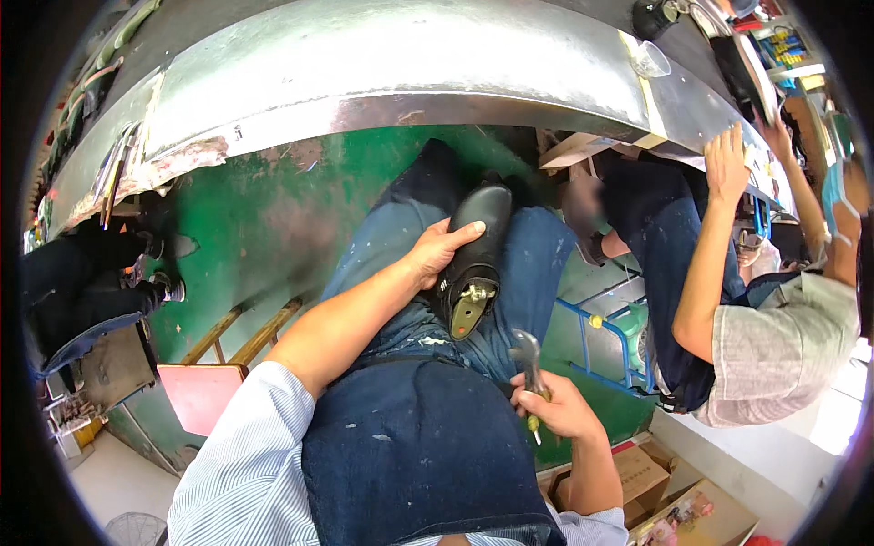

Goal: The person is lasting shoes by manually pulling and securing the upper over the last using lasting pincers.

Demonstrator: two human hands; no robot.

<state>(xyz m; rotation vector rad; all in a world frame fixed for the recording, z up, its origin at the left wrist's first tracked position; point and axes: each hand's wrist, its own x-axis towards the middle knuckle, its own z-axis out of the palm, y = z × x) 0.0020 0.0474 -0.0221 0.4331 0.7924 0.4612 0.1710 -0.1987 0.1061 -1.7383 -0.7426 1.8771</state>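
A black leather shoe (485, 223) rests on my lap between my thighs, its rounded toe pointing away from me. In its opening a dark block with a hole and a small orange mark shows, apparently a shoe last (463, 316). My left hand (443, 252) grips the shoe from its left side, thumb across the upper and the other fingers mostly hidden. To the right of my lap, apart from the shoe, my right hand (555, 407) is closed round a metal tool with a curved head (525, 350). A yellow part with a pale tip sticks out below that fist; whether it belongs to the same tool I cannot tell.
A long metal-topped bench (391, 55) curves across the far side. At right sits a co-worker in a grey shirt (774, 350), beside a blue metal frame (583, 341). A pink-topped stool (202, 398) stands at left; cardboard boxes (633, 478) lie behind at lower right.
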